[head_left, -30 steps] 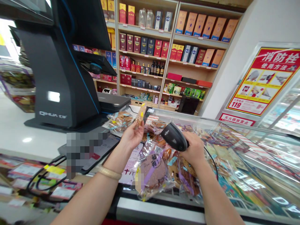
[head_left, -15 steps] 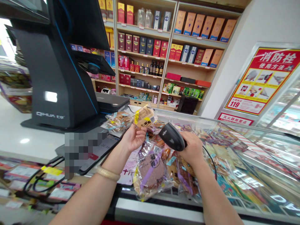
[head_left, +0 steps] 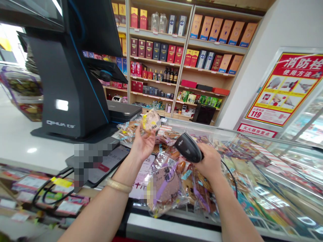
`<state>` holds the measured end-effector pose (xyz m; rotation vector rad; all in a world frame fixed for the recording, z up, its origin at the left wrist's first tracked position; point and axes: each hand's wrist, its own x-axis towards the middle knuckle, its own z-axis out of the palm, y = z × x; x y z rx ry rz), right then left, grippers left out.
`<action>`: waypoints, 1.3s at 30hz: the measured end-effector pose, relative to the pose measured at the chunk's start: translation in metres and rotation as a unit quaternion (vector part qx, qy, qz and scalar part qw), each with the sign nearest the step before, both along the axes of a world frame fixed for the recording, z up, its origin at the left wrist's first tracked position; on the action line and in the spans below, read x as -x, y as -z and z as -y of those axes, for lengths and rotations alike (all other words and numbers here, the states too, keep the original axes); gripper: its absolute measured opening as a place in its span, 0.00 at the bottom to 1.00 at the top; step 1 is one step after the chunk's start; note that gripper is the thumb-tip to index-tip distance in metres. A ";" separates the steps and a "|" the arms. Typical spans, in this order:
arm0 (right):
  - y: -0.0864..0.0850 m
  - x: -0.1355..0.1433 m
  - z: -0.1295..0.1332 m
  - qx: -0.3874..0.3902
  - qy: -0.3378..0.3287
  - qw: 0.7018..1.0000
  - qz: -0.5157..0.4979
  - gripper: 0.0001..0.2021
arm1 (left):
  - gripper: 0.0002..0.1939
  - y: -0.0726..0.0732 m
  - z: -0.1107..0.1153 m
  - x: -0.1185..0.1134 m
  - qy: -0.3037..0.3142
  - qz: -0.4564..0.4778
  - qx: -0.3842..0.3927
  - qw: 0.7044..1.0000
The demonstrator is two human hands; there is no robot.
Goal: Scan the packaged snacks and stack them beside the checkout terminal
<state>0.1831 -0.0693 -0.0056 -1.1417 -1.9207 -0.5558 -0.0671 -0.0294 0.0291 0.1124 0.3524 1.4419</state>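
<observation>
My left hand (head_left: 144, 144) grips a small clear-wrapped snack pack (head_left: 150, 121) with yellow print, held up above the heap of packets. Round the handle of a black barcode scanner (head_left: 188, 148) my right hand (head_left: 208, 160) is wrapped, and the scanner's head points left toward the snack pack. Below and between the hands lies a large flat round snack in a clear bag (head_left: 166, 185) with a purple band. More bagged snacks (head_left: 199, 188) are piled beside it under the scanner. Another bagged snack (head_left: 127, 130) lies just left of my left hand.
A black register terminal (head_left: 73, 84) stands on the white counter (head_left: 15, 131) at left. In front of it lies a phone-like screen (head_left: 108, 166) with cables. A glass-topped case (head_left: 264, 161) extends right. Shelves (head_left: 156, 60) of boxes and bottles stand behind; a scanner cord (head_left: 233, 178) hangs right.
My left hand has turned the snack pack, tilting it so its face looks different, and raised it slightly. The scanner stays in my right hand, nearly in place. The view has shifted slightly.
</observation>
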 end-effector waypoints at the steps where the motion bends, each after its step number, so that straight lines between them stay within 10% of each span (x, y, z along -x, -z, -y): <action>1: 0.001 0.000 0.000 -0.002 -0.002 1.000 -0.001 0.14 | 0.23 -0.001 -0.002 0.004 -0.034 0.008 -0.003 0.999; 17: 0.001 0.000 -0.002 -0.028 -0.020 0.999 -0.012 0.14 | 0.20 0.007 -0.019 0.030 -0.100 0.098 -0.035 0.990; 22: 0.000 0.000 -0.001 -0.026 -0.017 0.999 -0.021 0.14 | 0.10 0.013 -0.015 0.020 -0.062 -0.096 -0.020 0.993; 25: 0.000 0.000 -0.002 -0.034 -0.023 0.999 -0.027 0.15 | 0.08 0.014 -0.001 0.009 0.021 -0.344 -0.129 0.930; 32: 0.002 -0.001 -0.003 -0.024 -0.028 0.999 -0.030 0.14 | 0.34 0.006 0.034 0.003 0.268 -0.652 -0.375 0.601; 35: 0.002 -0.001 -0.003 -0.018 -0.026 0.999 -0.030 0.13 | 0.33 0.011 0.033 0.002 0.247 -0.673 -0.390 0.578; 39: 0.002 -0.001 -0.003 -0.020 -0.026 0.999 -0.034 0.14 | 0.25 0.017 0.029 -0.001 0.271 -0.632 -0.374 0.622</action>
